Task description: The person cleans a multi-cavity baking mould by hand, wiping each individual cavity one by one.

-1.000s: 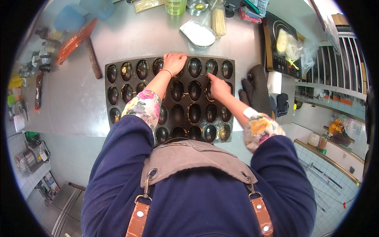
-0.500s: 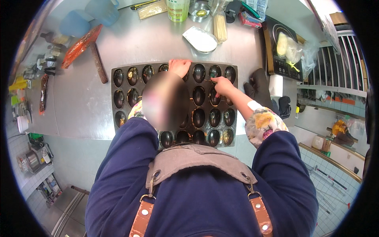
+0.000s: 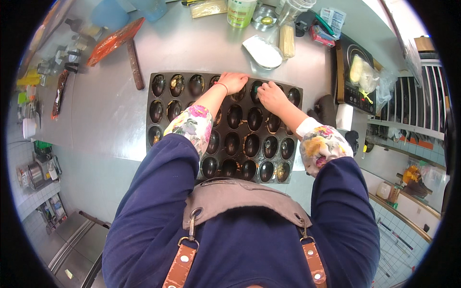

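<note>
A dark baking mould pan (image 3: 242, 129) with rows of oval hollows lies on the metal table in front of me. Pale crumbs stick in some hollows, and brownish residue marks the ridges between several of them. At the far rim, my left hand (image 3: 234, 82) is closed over the pan's edge, a thin red band at its wrist. Beside it, my right hand (image 3: 273, 97) is closed, fingertips at a hollow in the far row. A bit of dark green shows at those fingertips; the fingers mostly hide what it is.
Beyond the pan stand a white dish (image 3: 263, 52), a bundle of thin sticks (image 3: 287, 41), a green-and-white tub (image 3: 240, 13) and a metal bowl (image 3: 264, 19). An induction cooker (image 3: 354, 72) with bagged items is at right. An orange-covered tool with a wooden handle (image 3: 135, 65) lies at left.
The view has shifted, so the pan appears farther right. My right hand has drawn its fingers in, and its previously extended finger is now curled. My left hand stays at the far rim.
</note>
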